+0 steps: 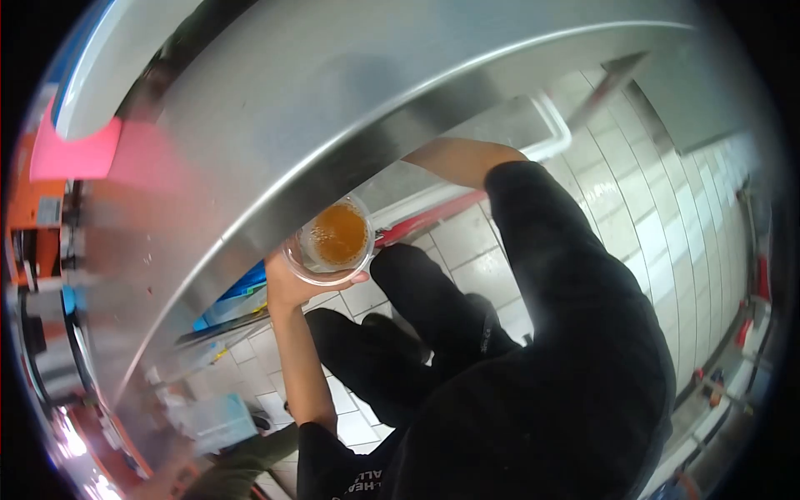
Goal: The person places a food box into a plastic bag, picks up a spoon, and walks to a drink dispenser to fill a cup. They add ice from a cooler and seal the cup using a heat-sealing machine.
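Clear cup: left grip clasping it beside counter; seemingly holding, next calling for steadiness; right grip hiding, untellable.

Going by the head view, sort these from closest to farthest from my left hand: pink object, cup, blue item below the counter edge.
1. Cup: nearest, held in your left hand.
2. Blue item: left of the hand in the picture, below the counter edge.
3. Pink object: farthest, at the picture's upper left.
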Motion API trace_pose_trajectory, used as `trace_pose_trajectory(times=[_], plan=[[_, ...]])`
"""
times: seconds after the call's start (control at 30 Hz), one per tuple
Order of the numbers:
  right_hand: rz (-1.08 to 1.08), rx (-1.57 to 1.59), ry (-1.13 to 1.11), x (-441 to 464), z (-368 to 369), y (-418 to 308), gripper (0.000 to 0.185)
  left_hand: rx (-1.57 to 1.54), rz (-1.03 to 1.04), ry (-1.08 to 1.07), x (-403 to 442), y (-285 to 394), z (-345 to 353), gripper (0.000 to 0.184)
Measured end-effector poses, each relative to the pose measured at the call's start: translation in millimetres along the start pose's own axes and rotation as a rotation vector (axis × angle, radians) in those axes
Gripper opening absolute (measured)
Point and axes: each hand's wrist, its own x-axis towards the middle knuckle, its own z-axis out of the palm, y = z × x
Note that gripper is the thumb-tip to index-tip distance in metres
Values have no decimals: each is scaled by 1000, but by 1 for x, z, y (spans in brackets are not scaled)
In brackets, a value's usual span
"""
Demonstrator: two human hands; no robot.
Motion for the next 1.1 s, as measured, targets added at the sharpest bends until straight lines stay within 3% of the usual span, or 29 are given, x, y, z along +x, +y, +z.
trace_pose_trajectory(times=[0.1,0.17,0.27,0.37,0.47,0.6,0.73,0.8,0.93,1.0,1.1], plan=[[53,77,92,18,2,0,35,2,-44,30,-4,-7,-5,75],[-88,-259,274,47,-7,15,31,-110,-32,101,1,-7,-2,73],[-20,-489,196,-14,-70,-3,27,-172,-103,121,6,-4,-2,73],[-116,-550,133,-69,-93,-18,26,-179,-122,98,8,-9,-4,77],[-270,-586,-74,-37,-56,5,24,-93,-227,-9,6,-13,-14,80],[-358,-617,100,17,35,40,23,-167,-265,69,10,-12,-5,72],[-432,-432,-10,21,31,15,24,-129,-432,57,14,3,0,76],[-469,-376,-67,18,24,5,25,32,-232,53,16,0,-5,80],[-543,-279,-173,12,27,-4,27,-19,-343,56,16,0,-1,80],[-592,-249,-232,9,24,-7,29,-75,-246,140,16,-3,2,80],[-682,-206,-329,1,15,-5,29,-124,-286,168,17,2,3,80]])
